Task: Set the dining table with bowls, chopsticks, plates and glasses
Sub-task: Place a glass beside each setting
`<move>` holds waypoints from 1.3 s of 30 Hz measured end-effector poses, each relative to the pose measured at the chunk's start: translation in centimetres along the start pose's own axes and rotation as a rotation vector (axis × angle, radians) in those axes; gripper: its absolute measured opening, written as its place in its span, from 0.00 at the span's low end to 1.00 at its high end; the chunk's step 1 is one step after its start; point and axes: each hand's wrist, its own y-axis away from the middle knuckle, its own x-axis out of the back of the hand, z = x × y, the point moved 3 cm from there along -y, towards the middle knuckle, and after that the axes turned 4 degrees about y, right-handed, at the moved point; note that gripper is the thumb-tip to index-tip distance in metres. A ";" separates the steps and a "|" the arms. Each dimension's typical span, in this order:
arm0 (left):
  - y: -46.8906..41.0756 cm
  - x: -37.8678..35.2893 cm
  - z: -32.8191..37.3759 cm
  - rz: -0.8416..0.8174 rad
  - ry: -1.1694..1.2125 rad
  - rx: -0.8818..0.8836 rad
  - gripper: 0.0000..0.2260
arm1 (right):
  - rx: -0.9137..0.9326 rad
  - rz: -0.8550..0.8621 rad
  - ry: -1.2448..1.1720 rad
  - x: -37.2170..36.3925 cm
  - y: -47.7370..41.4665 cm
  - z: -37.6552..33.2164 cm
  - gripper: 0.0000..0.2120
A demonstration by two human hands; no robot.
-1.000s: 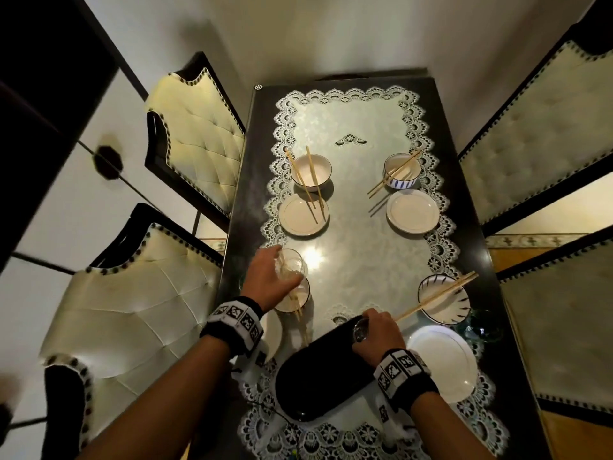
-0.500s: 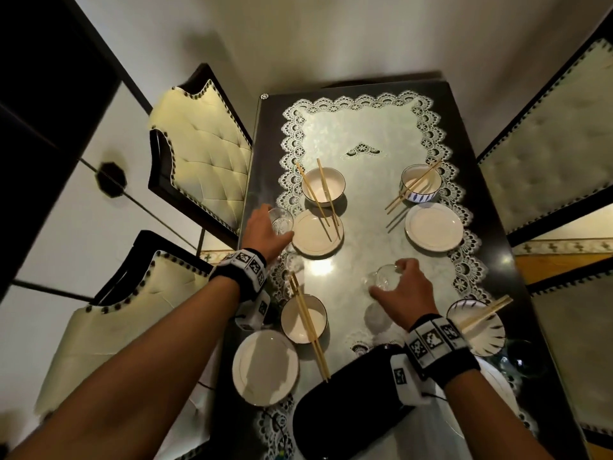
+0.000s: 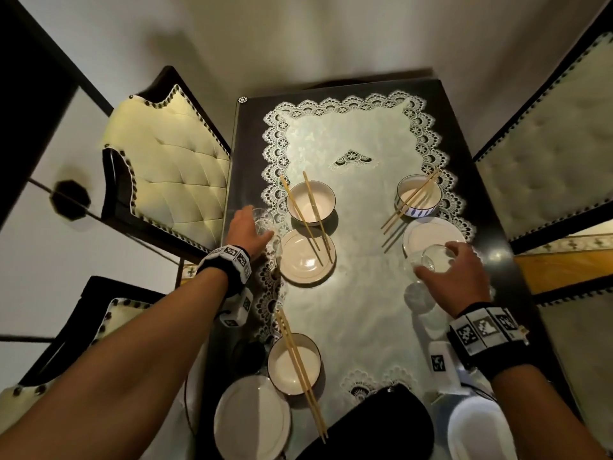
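Gripping one glass in each hand, we have the left glass (image 3: 263,220) in our left hand (image 3: 247,232), just left of the far-left plate (image 3: 305,260); the right glass (image 3: 431,258) in our right hand (image 3: 459,277) is at the near edge of the far-right plate (image 3: 431,232).

Left forearm (image 3: 132,360) bare, extended diagonally from the lower left toward the left edge of the lace table runner (image 3: 358,293). Left wrist wears a black band with square coded markers (image 3: 230,260). Left hand (image 3: 247,232), back uppermost, lies just off the runner's left edge, its fingers wrapped round a clear glass (image 3: 263,220). Right forearm (image 3: 547,413) enters from the lower right; its wrist carries a matching marker band (image 3: 487,330). Right hand (image 3: 457,277), over the runner's right border, grips a second glass (image 3: 431,258) from above, fingers curled round the rim.
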 end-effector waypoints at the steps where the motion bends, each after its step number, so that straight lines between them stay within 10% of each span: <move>1: 0.3 0.0 -0.4 -0.009 -0.014 0.018 0.33 | 0.004 0.004 0.005 0.2 0.1 0.2 0.36; 28: 21.6 5.4 -0.4 0.202 -0.025 -0.020 0.25 | -0.169 0.097 -0.006 9.2 6.6 3.1 0.38; 39: 35.9 3.3 3.1 -0.060 0.190 -0.175 0.18 | -0.078 0.055 -0.070 10.4 9.1 2.8 0.37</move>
